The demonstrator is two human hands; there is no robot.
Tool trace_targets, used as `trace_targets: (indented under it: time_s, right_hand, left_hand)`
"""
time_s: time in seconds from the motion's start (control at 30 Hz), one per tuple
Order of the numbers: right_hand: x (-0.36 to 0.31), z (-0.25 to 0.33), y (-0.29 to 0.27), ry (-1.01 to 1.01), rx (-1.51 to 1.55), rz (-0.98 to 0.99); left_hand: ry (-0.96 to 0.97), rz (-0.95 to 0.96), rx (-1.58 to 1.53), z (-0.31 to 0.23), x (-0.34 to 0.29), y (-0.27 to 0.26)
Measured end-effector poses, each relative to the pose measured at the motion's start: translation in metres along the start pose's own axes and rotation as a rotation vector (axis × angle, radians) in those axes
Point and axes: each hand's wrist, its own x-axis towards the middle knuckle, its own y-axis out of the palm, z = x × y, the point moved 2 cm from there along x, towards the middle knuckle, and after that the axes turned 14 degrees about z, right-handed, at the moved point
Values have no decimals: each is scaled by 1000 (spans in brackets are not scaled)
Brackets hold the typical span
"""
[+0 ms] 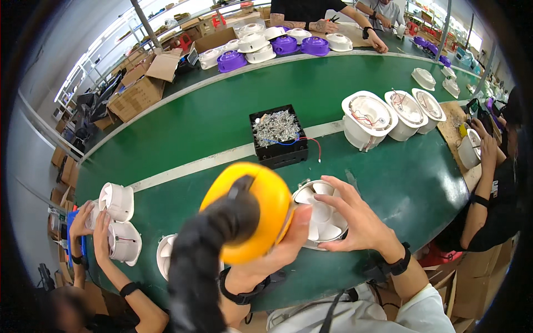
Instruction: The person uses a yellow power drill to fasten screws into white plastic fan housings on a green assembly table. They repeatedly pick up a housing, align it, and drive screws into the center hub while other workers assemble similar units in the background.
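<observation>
My left hand (279, 258) is curled against a rounded yellow power tool (276, 194) with a thick black cord (205, 255). Its thumb lies along the tool's right side; the other fingers and the tool's lower end are hidden. My right hand (361, 222) spans a round white fan housing (320, 213), thumb near its front edge and fingers at the far rim. White blades show inside the housing, which rests on the green table partly behind the tool. Left of the cord sits another white fan housing (165, 255).
A black box of screws (280, 154) stands ahead, with red and blue wires on its edge. White housings with wires (369, 119) stand at right. Co-workers handle housings at left (102, 230) and right (483, 144). White and purple housings (286, 44) line the far side.
</observation>
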Motion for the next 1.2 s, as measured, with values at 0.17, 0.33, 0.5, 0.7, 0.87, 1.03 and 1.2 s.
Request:
trace_targets:
  time_s: [0.17, 0.33, 0.5, 0.7, 0.87, 1.03, 1.2]
  right_hand:
    - [0, 2, -1, -32, 23, -10]
    - [0, 1, 0, -41, 17, -15]
    - [-1, 6, -6, -45, -28, -27]
    - [20, 40, -1, -215, -216, -54]
    - [46, 47, 45, -96, -642, 52]
    - [56, 61, 60, -43, -776, 112]
    - [58, 61, 65, -44, -787, 131]
  left_hand:
    - [-44, -11, -244, -10, 6, -5]
    - [22, 52, -159, -4, -2, -8]
    - [-13, -38, -170, -1, 0, -3]
    - [85, -221, -52, -12, -3, -19]
    - [169, -241, -85, -18, 3, -29]
    - [140, -265, -189, -23, 1, -37]
    - [125, -254, -153, -24, 0, -37]
